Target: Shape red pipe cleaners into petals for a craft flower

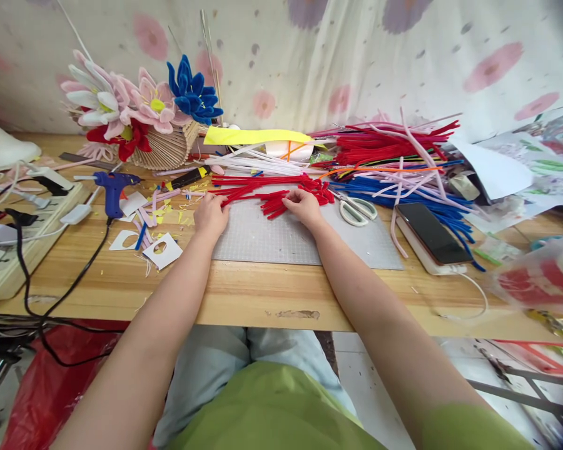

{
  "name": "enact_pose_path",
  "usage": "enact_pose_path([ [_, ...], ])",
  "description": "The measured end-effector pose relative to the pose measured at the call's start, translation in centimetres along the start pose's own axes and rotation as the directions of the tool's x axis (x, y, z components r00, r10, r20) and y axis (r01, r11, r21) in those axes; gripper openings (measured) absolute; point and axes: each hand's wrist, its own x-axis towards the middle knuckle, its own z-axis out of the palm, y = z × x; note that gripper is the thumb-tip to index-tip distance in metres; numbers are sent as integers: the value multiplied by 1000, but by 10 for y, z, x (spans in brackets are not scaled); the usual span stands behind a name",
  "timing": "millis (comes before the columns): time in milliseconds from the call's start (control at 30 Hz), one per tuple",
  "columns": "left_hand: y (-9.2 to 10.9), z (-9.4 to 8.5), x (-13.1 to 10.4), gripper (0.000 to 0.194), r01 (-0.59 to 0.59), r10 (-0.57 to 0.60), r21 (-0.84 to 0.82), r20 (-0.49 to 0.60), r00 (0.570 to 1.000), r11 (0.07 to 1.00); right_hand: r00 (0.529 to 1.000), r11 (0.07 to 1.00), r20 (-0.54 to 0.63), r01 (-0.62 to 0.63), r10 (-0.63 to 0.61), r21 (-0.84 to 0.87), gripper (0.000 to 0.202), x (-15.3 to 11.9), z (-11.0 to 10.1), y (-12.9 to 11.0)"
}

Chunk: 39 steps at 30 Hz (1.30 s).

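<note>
Red pipe cleaners (258, 180) lie across the back of a grey cutting mat (267, 240). My left hand (211, 215) is closed at the left ends of the long ones, its fingertips partly hidden. A bundle of shorter red pieces (273, 205) lies on the mat, with more red pieces around it. My right hand (304, 207) pinches at the right side of this bundle, thumb and forefinger close together. White-handled scissors (358, 211) rest just right of my right hand, on the mat.
To the left are a blue glue gun (115, 190), a power strip (32, 240) and cut white cards (163, 250). Fuzzy flowers (145, 103) stand behind. Blue pipe cleaners (417, 200), a phone (431, 231) and a bagged cup (544, 275) are on the right.
</note>
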Motion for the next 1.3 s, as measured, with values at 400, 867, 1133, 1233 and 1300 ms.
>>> enact_pose_path([
  [400, 5, -7, -8, 15, -157, 144, -38, -228, 963, 987, 993, 946, -58, 83, -106, -313, 13, -10, 0, -8],
  [867, 28, -10, -22, 26, -360, 333, -193, -160, 929, 913, 887, 742, 36, 406, -460, -533, 29, -28, 19, -36],
  [1133, 25, -10, -23, 28, -258, 210, -362, -167, 963, 896, 870, 853, -173, 382, -462, -356, 31, -27, 11, -31],
  [1233, 27, -2, -24, 25, -57, 33, -594, -51, 998, 802, 891, 911, -203, 377, -406, -167, 26, -30, 19, -33],
  [1300, 31, 4, -25, 23, 158, -59, -747, 157, 986, 645, 921, 940, -199, 341, -335, -4, 23, -31, 25, -34],
])
